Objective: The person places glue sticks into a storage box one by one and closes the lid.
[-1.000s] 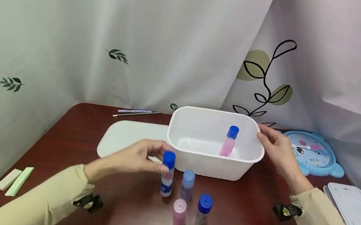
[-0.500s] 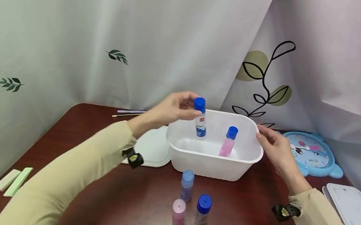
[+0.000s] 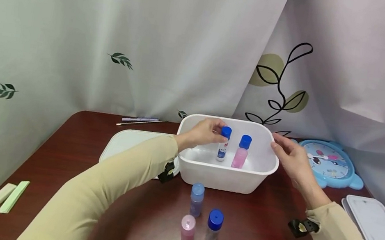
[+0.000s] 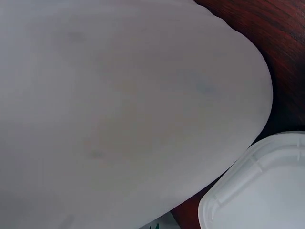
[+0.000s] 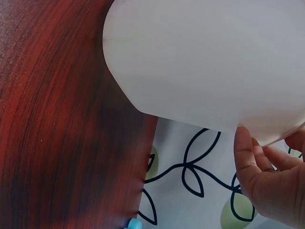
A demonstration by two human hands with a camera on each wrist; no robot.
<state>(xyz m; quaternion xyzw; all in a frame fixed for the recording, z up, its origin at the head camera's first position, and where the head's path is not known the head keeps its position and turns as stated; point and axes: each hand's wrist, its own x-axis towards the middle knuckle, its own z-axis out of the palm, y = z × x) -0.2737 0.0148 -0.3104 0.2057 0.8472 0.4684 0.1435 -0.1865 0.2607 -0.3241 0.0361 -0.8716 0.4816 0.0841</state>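
Note:
Inside the white plastic bin, my left hand holds a clear glue stick upright by its upper part, thumb in front. It has a blue cap and a blue-and-white label. To its right a pink glue stick with a blue cap leans in the bin. My right hand grips the bin's right rim between thumb and fingers. In the right wrist view, the fingers lie against the outside of the bin's wall. The left wrist view shows the bin's outer wall; the left hand is out of sight there.
In front of the bin stand a light-blue stick, a pink stick and a dark-blue-capped stick. A white lid, pens and pale strips lie left. At right are a blue clock and white panels.
My left hand has lifted the blue-capped glue stick from the table, carried it right over the rim and lowered it into the bin. The right hand has stayed on the rim.

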